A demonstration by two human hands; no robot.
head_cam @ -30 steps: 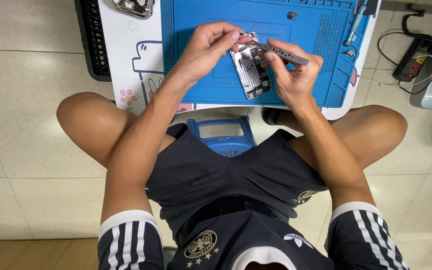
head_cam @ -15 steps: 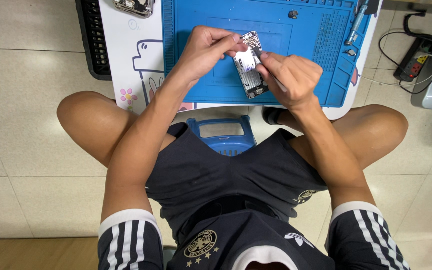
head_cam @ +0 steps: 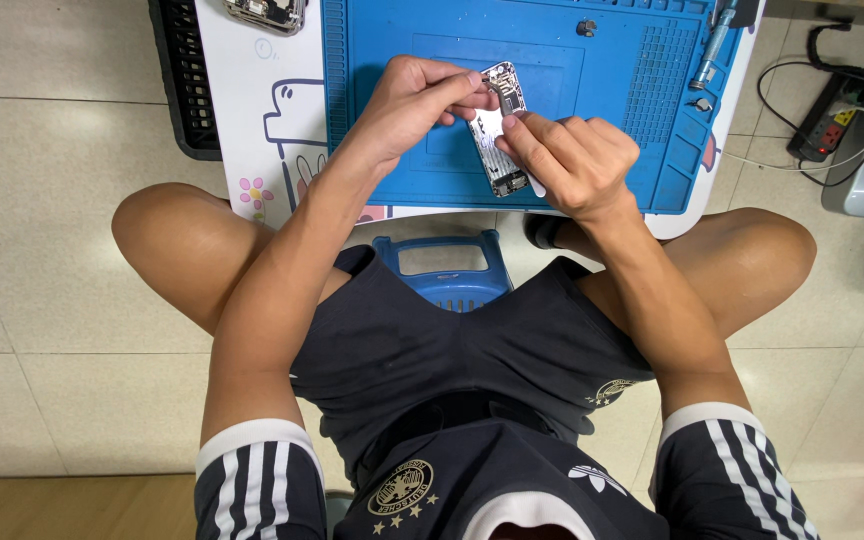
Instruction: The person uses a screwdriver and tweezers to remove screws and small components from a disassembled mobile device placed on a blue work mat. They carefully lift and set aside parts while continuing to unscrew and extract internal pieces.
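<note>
In the head view, your left hand (head_cam: 407, 110) and your right hand (head_cam: 572, 165) meet over the blue work mat (head_cam: 632, 110), and between them you hold an opened phone housing (head_cam: 497, 140). It is lifted a little above the mat, tilted, with its inner side turned up to you. Your left hand pinches its upper end with thumb and fingertips (head_cam: 472, 80). Your right hand is curled around the lower part, and its forefinger presses on the middle of the housing; whether it also holds a small tool I cannot tell, because the fingers hide that place.

The housing looks thin, light and stiff — a metal shell with small parts and thin cables inside, so I judge it fragile there. Better you take it by the long edges and the corners, not by the inner parts. The smooth outside may slip in bare fingers.

Around your hands: a metal screwdriver (head_cam: 712, 45) lies at the right upper side of the mat, and a small dark round part (head_cam: 585, 27) near its top edge. Another opened phone (head_cam: 267, 12) lies on the white table (head_cam: 252, 120), left of the mat. A blue plastic stool (head_cam: 447, 275) shows between your knees, and a power strip (head_cam: 822, 130) is on the floor at the right.
</note>
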